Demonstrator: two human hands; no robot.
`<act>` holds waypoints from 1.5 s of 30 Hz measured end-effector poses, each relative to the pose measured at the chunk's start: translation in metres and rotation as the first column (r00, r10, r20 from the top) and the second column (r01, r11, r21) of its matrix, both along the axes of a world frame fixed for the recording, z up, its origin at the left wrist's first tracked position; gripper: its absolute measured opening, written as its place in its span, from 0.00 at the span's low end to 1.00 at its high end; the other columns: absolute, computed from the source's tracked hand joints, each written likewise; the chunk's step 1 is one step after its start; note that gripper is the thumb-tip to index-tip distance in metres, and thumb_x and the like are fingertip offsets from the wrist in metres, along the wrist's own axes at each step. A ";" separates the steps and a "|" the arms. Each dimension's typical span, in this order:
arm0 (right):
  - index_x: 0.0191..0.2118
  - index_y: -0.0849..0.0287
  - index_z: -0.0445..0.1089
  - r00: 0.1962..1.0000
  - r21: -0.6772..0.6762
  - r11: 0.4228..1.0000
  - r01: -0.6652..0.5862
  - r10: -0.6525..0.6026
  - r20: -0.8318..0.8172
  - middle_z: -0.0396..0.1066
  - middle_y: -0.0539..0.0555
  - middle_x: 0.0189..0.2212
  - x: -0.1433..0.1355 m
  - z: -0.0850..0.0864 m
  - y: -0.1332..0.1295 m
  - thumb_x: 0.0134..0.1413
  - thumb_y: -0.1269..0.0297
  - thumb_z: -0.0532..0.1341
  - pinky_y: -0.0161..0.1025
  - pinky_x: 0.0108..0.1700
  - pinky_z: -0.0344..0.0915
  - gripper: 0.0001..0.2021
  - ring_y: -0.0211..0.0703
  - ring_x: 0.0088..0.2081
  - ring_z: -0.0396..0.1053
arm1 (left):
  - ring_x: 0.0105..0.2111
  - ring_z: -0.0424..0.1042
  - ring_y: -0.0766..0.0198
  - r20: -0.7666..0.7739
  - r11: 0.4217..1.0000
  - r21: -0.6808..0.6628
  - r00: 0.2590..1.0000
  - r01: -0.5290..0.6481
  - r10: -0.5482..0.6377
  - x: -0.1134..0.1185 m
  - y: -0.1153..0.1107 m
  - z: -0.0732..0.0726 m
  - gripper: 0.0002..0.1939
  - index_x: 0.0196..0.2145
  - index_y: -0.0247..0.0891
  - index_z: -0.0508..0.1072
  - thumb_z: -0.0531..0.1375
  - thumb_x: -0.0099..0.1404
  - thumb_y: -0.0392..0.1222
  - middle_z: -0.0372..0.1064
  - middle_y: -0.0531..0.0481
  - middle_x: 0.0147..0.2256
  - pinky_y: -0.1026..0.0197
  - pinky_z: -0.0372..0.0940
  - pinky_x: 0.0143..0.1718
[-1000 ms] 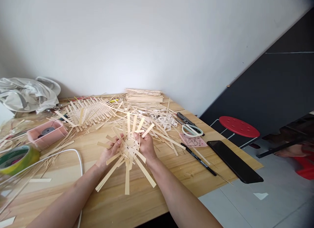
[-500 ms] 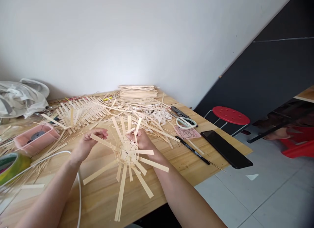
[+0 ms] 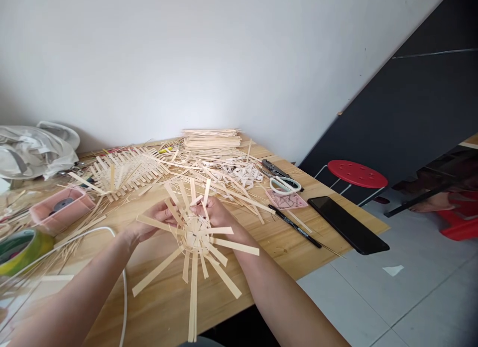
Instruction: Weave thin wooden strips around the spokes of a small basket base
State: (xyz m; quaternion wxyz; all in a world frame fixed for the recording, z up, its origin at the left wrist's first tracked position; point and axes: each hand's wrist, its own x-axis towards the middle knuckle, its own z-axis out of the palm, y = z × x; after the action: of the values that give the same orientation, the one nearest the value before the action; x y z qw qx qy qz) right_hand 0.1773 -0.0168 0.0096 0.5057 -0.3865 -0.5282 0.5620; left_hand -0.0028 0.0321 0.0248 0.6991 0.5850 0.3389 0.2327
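Note:
A small round bamboo weaving (image 3: 194, 236) is held up above the table, its flat strips fanning outward on all sides like spokes. My right hand (image 3: 216, 212) grips its far right edge, thumb and fingers closed around the strips. At the upper left, my left hand (image 3: 156, 221) has its fingers bent in against the weaving's edge, among the strips. Strips partly cover those left fingertips, so the exact pinch is hidden.
Loose bamboo strips (image 3: 224, 182) and a flat woven piece (image 3: 129, 170) lie behind the hands. Scissors (image 3: 285, 185), a black pen (image 3: 295, 226) and a phone (image 3: 347, 225) are on the right. A pink box (image 3: 61, 207), tape roll (image 3: 26, 252) and white cable (image 3: 124, 297) sit left.
My left hand has moved right, from apart at the end of a strip to the weaving's edge. My right hand keeps its grip. The view has shifted slightly.

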 end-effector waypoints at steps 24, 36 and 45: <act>0.25 0.64 0.67 0.998 -0.140 0.988 -0.066 0.064 -0.022 0.63 0.48 0.19 0.003 -0.007 0.005 0.37 0.61 0.64 0.30 0.23 0.53 0.11 0.31 0.20 0.58 | 0.23 0.67 0.69 0.213 0.971 -0.158 0.954 -0.178 0.209 0.027 -0.007 -0.037 0.11 0.27 0.36 0.68 0.66 0.44 0.36 0.68 0.55 0.24 0.66 0.62 0.24; 0.26 0.63 0.66 0.999 -0.192 0.981 -0.024 0.029 0.023 0.62 0.47 0.18 0.007 -0.022 0.014 0.37 0.56 0.63 0.30 0.23 0.54 0.14 0.31 0.19 0.58 | 0.21 0.67 0.67 0.200 0.952 -0.117 0.933 -0.281 0.300 0.034 -0.005 -0.039 0.11 0.24 0.36 0.67 0.66 0.43 0.39 0.69 0.54 0.22 0.65 0.62 0.22; 0.20 0.60 0.65 0.782 0.289 0.859 0.423 -0.507 0.362 0.59 0.47 0.17 0.016 -0.007 0.011 0.41 0.60 0.60 0.31 0.24 0.52 0.10 0.32 0.21 0.55 | 0.19 0.66 0.69 0.221 0.931 -0.067 0.904 -0.359 0.365 0.036 0.000 -0.047 0.13 0.22 0.37 0.63 0.66 0.44 0.38 0.66 0.57 0.19 0.65 0.61 0.22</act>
State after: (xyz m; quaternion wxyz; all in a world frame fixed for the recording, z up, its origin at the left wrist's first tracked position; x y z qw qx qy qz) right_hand 0.1929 -0.0059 0.0028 0.5360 -0.5677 -0.5647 0.2674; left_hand 0.0330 0.0318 -0.0223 0.6855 0.4722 0.3611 0.4203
